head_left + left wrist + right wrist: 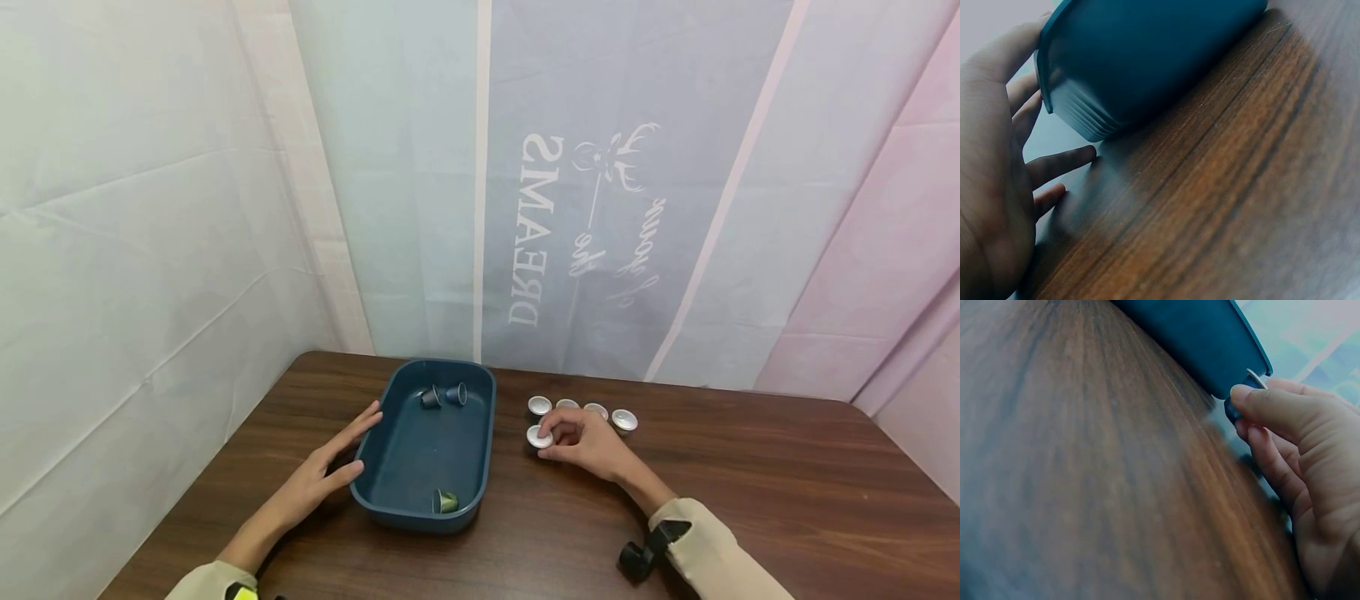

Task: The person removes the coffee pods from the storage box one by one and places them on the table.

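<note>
Near the far edge of the table point(525, 558), right of the blue bin point(420, 454), we see the right hand point(588, 442) pinching a dark-bodied capsule point(539, 437) between thumb and fingertips, its silver lid facing up; we cannot tell whether its base touches the wood. Just beyond that hand, towards the table's far edge, four more silver-lidded capsules point(624, 420) stand in a loose row, the middle two partly hidden from us by the fingers.

The bin sits left of the table's middle, its far end close to the far edge. At its left side we find the left hand point(318, 483) with fingers spread and nearly straight, the index finger touching the rim and nothing gripped. Inside, by the bin's far edge, a dark grey capsule point(430, 398) and a blue capsule point(457, 394) lie next to each other, while a green capsule point(447, 501) lies on its side towards the near right corner. Behind the table we see a pale curtain point(405, 167) with white lettering point(534, 229).
</note>
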Motion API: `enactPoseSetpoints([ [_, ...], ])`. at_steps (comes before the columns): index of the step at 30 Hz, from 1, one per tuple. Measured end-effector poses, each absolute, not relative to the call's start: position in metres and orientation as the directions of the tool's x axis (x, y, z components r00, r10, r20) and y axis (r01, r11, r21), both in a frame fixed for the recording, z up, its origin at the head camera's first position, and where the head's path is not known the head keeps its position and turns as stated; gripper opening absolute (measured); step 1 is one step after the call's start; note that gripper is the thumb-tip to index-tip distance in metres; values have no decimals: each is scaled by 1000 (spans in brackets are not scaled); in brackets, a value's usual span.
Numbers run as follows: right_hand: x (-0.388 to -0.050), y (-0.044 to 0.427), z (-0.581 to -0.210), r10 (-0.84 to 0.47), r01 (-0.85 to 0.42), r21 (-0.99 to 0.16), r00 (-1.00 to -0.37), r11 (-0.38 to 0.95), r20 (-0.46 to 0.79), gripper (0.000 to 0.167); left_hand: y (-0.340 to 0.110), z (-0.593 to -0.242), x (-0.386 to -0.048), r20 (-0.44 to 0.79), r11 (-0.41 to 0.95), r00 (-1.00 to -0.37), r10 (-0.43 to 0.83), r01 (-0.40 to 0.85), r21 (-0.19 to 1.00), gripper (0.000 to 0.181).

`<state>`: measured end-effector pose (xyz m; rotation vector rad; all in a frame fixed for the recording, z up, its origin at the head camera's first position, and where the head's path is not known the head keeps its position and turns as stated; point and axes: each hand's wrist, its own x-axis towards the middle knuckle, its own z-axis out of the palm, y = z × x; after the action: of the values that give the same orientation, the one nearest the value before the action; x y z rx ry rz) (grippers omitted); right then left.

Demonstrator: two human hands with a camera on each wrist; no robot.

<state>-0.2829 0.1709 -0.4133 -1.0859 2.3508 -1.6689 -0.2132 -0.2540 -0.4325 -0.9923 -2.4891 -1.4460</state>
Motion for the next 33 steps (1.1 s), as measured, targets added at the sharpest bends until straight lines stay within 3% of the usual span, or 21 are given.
enactPoseSetpoints([
  [33,-280,170,-413,-561,-526,-830,-751,187,349,22,-253,-432,-213,381,342,-789,482,570,747,58],
])
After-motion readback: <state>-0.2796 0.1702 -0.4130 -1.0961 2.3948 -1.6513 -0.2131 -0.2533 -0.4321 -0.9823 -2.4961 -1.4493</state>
